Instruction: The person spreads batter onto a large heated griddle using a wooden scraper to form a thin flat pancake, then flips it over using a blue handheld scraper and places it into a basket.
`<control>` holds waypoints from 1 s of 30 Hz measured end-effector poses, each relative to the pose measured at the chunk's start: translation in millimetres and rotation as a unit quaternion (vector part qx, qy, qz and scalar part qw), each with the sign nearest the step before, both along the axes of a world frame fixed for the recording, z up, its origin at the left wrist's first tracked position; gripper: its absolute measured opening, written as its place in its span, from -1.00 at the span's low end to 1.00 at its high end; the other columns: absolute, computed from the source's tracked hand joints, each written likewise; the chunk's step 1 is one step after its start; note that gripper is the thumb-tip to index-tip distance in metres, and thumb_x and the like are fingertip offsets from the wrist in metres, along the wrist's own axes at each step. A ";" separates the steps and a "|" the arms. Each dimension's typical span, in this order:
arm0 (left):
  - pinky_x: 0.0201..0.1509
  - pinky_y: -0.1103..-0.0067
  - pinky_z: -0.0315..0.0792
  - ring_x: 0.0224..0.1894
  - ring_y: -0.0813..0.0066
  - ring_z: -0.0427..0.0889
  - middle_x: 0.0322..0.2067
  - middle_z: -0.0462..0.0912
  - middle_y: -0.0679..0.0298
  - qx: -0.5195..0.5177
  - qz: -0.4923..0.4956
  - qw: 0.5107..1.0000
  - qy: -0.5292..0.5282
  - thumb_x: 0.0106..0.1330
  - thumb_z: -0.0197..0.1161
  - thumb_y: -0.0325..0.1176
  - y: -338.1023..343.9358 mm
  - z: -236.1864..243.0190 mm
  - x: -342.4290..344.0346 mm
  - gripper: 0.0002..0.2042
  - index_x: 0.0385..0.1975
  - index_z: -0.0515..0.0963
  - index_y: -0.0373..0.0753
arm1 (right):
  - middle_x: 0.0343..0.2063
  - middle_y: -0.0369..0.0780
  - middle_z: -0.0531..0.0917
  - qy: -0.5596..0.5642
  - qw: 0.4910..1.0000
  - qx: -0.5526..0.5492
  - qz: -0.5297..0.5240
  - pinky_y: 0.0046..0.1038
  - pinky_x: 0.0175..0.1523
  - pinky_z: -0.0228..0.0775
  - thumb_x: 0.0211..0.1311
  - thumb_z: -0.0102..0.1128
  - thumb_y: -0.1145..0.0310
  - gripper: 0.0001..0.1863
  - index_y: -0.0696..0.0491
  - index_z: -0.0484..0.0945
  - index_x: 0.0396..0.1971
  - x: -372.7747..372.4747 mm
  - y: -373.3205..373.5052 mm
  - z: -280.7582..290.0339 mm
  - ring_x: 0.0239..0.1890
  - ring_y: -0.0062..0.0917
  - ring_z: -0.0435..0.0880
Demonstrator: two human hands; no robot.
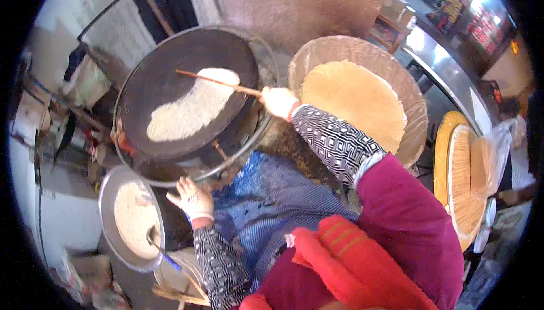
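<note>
My right hand, in a pale glove, is closed round the handle of a thin wooden batter spreader. The spreader reaches left over a large round black griddle, across the upper part of a pale, curved strip of batter. At the griddle's near rim is my left hand, also gloved, holding nothing and with its fingers apart. Whether its fingertips touch the rim I cannot tell. Below and left of that hand stands a metal basin of batter, with a blue-handled ladle resting in it.
Right of the griddle, a wide, lined round basket holds thin tan flatbreads. Farther right are a yellow round tray and a clear plastic bag. A pale bucket with wooden sticks stands near the basin. A metal counter runs along the right.
</note>
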State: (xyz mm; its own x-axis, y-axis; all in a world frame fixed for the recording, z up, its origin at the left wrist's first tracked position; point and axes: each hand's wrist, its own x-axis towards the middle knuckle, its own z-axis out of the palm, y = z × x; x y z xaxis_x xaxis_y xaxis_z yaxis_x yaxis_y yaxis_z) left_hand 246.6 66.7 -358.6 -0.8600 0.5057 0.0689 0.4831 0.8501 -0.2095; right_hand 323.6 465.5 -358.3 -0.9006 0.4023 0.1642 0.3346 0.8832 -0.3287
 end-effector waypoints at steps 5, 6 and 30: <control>0.41 -0.15 -0.24 0.37 0.26 0.22 0.27 0.39 0.18 -0.029 0.042 0.999 -0.020 0.20 0.13 0.00 -10.5 8.2 -10.3 -0.40 0.18 0.43 -0.26 | -0.55 0.03 0.64 0.020 0.999 -0.026 0.032 -0.12 -0.30 0.50 0.33 0.03 0.17 -0.68 0.18 0.47 -0.35 9.6 -20.3 2.8 -0.42 -0.08 0.67; 0.41 -0.15 -0.25 0.38 0.28 0.21 0.28 0.38 0.18 -0.033 0.048 0.998 -0.015 0.21 0.12 -0.01 -11.7 9.7 -13.5 -0.40 0.19 0.42 -0.25 | -0.54 0.04 0.64 0.023 1.000 0.015 0.012 -0.11 -0.29 0.50 0.33 0.02 0.17 -0.67 0.19 0.46 -0.35 11.4 -15.9 2.4 -0.41 -0.07 0.67; 0.40 -0.22 -0.39 0.39 0.17 0.22 0.32 0.30 0.09 0.042 -0.030 0.998 -0.025 0.31 -0.01 -0.12 24.1 -2.0 43.0 -0.43 0.26 0.32 -0.32 | -0.45 0.05 0.66 -0.048 0.997 0.016 0.059 -0.03 -0.21 0.48 0.33 0.02 0.12 -0.68 0.12 0.48 -0.31 4.0 -53.1 25.3 -0.37 -0.04 0.67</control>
